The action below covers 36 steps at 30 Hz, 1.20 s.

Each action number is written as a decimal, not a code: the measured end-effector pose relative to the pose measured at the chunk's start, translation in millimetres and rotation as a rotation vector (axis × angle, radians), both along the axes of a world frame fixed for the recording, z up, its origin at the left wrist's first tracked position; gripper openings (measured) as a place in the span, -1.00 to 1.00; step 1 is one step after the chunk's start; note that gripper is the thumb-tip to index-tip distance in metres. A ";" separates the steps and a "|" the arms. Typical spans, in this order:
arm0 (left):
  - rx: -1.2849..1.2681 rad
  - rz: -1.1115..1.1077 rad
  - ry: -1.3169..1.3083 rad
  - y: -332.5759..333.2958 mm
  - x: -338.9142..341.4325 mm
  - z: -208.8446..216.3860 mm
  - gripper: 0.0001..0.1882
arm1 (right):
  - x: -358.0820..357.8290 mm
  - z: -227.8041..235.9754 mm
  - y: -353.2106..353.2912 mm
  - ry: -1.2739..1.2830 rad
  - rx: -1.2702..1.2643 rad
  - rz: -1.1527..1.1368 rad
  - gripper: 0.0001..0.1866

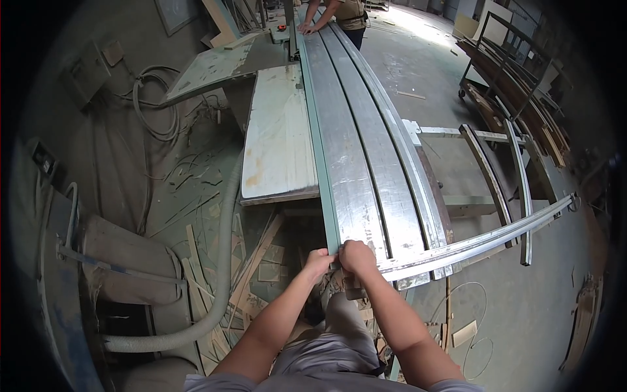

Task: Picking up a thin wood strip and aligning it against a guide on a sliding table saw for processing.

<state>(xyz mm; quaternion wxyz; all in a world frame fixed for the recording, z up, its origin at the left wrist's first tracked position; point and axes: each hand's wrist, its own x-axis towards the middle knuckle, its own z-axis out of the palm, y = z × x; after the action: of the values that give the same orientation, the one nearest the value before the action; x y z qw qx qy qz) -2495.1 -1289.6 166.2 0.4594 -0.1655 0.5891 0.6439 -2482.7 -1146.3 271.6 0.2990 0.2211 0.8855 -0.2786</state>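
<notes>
strip along left edge of sliding table | side table left | cart right (beyond the rails)

The long strip was muted green, the metal table silver with dark lengthwise stripes, the side panel off-white (blotched tan near one corner).

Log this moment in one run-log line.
left hand: curled on near end of green strip | right hand: curled there too | strip: along left edge of metal table | co-worker's hands: farther along
</notes>
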 end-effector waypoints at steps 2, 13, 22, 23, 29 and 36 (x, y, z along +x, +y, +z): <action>0.040 0.027 -0.011 0.5 -0.7 -0.2 -0.88 | -0.9 2.2 0.7 -0.016 -0.005 0.016 -0.63; 0.001 0.001 -0.087 7.7 -9.2 17.8 -0.92 | -4.8 20.0 2.7 -0.056 -0.018 -0.055 -0.68; -0.065 -0.076 -0.095 -1.7 -14.4 10.5 -0.90 | -5.8 27.3 0.1 -0.050 -0.027 -0.030 -0.62; -0.064 -0.074 -0.095 -1.2 -12.5 11.3 -0.90 | -6.3 28.5 0.0 -0.048 -0.029 -0.029 -0.62; 0.004 0.044 -0.131 3.1 -8.2 17.5 -0.88 | -4.9 29.5 1.3 -0.048 -0.028 -0.035 -0.63; -0.050 -0.042 -0.117 -4.0 -9.3 1.2 -0.85 | -8.4 39.0 2.5 -0.066 -0.040 -0.032 -0.63</action>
<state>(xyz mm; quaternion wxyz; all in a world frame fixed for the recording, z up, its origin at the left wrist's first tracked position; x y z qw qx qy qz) -2504.4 -1293.7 167.5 0.5024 -0.2018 0.5804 0.6083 -2491.0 -1143.8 310.6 0.3281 0.2385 0.8656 -0.2937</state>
